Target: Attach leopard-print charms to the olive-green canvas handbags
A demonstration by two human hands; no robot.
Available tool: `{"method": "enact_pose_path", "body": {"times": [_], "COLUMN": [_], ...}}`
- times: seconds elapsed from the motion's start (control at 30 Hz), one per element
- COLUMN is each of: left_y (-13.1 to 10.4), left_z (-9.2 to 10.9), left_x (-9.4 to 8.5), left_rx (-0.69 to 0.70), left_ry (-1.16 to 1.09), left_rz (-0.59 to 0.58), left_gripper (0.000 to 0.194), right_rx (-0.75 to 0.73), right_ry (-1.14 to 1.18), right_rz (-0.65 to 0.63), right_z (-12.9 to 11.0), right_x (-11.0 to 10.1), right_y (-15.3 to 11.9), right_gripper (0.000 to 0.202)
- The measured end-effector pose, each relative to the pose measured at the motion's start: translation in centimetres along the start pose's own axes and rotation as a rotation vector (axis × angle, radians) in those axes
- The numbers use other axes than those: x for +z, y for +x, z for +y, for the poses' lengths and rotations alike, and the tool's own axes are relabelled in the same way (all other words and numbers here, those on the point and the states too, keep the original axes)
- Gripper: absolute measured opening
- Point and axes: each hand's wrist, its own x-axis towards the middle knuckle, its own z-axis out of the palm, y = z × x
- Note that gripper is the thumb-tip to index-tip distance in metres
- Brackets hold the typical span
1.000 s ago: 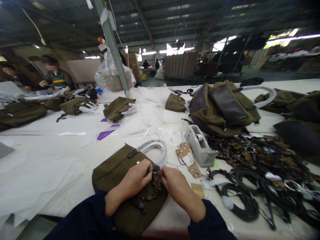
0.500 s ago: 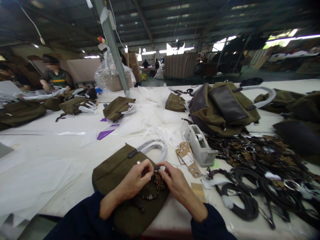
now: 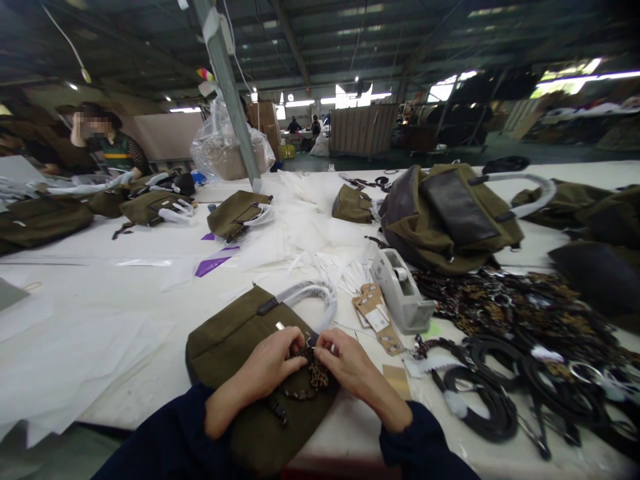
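An olive-green handbag (image 3: 235,340) lies on the white table in front of me, its handle (image 3: 313,297) wrapped in white plastic. On top of it rests a leopard-print strap (image 3: 316,375) with dark hardware. My left hand (image 3: 270,363) and my right hand (image 3: 345,363) meet over the bag's upper edge, and both pinch the strap's end near the handle's base. The fingertips hide the exact spot where the strap meets the bag.
A grey tape dispenser (image 3: 403,293) and brown hang tags (image 3: 373,313) sit just right of the bag. Black and leopard straps (image 3: 505,333) are heaped at the right. A large olive bag (image 3: 445,213) stands behind them. Several more bags and a seated person (image 3: 107,150) are at the far left.
Both hands shifted slightly up toward the handle's base and closed in on the strap's end. The strap bunched a little under them. The bag stayed put.
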Motion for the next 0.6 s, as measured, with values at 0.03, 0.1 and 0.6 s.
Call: {"method": "enact_pose_path", "body": {"times": [0.03,0.1,0.6], "left_y": [0.03,0.23,0.61], "left_z": [-0.13,-0.24,-0.48], "left_x": [0.12,0.21,0.13], "left_rx": [-0.003,-0.027,-0.054], "left_ry": [0.01,-0.023,-0.121], "left_rz": [0.0,0.023,0.082], "left_gripper": [0.011,0.01,0.011], "right_rx": [-0.002,0.009,0.089], "right_ry": [-0.054,-0.125,-0.247], "right_rz": [-0.003,-0.02,-0.065], "right_z": [-0.08,-0.31,-0.91], "right_x": [0.03,0.1,0.3], "right_y": [-0.01,-0.08,-0.28], "right_gripper": [0.011,0.013,0.013]}}
